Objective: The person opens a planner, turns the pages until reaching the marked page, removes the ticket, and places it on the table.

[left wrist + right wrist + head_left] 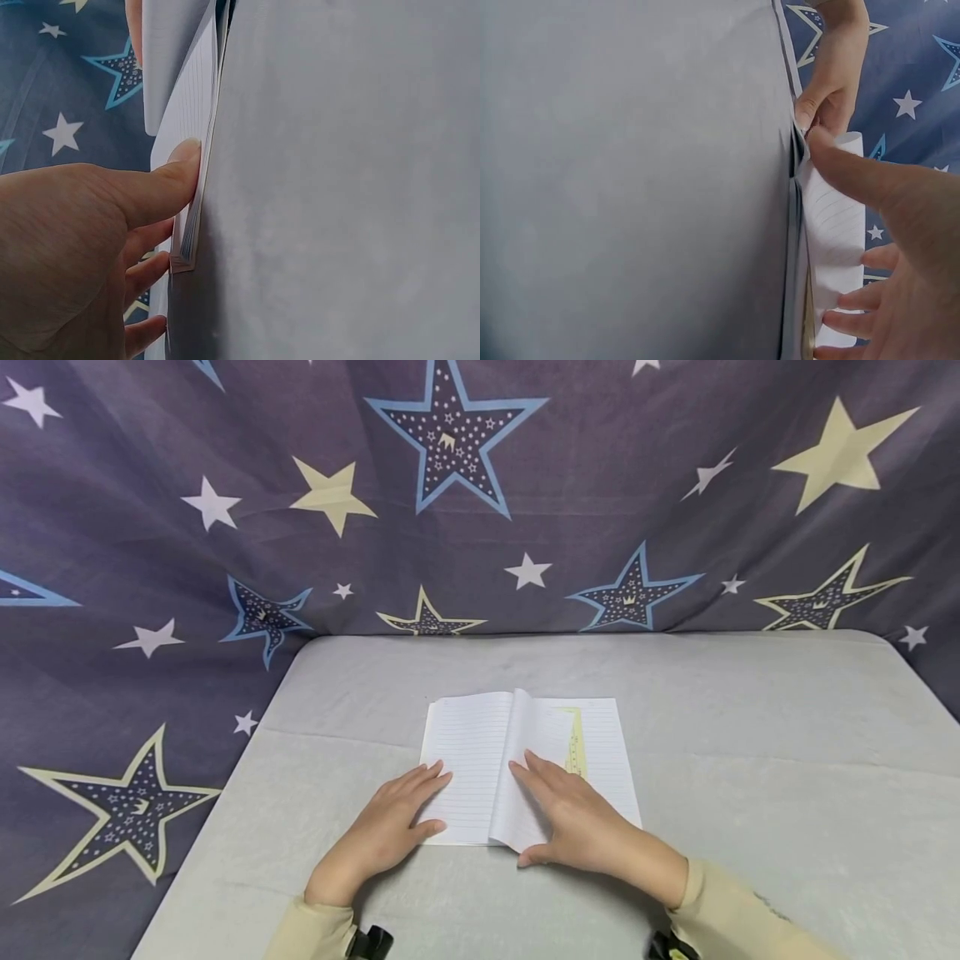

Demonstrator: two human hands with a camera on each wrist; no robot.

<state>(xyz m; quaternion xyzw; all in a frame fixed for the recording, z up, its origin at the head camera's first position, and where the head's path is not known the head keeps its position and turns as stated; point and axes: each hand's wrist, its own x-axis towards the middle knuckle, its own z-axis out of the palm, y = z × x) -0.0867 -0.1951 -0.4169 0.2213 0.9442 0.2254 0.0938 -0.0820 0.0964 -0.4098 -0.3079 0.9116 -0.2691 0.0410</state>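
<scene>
An open notebook [465, 735] with lined white pages lies on the grey table. One page [522, 806] stands curled up near the spine. My left hand [390, 818] rests on the left page, with its thumb [180, 169] pressing down by the lower edge. Over the curled page lies my right hand [573, 818], fingers spread and fairly straight against the paper, its thumb [840, 161] at the lower edge. A yellow ruler-like piece [577, 743] with scale marks and a slanted edge lies on the right page, partly hidden by the curled page and right hand.
The grey cloth-covered table [765, 760] extends around the notebook. Behind it and at the left hangs a dark curtain [585, 460] printed with stars. A black strap [371, 942] sits at the left sleeve.
</scene>
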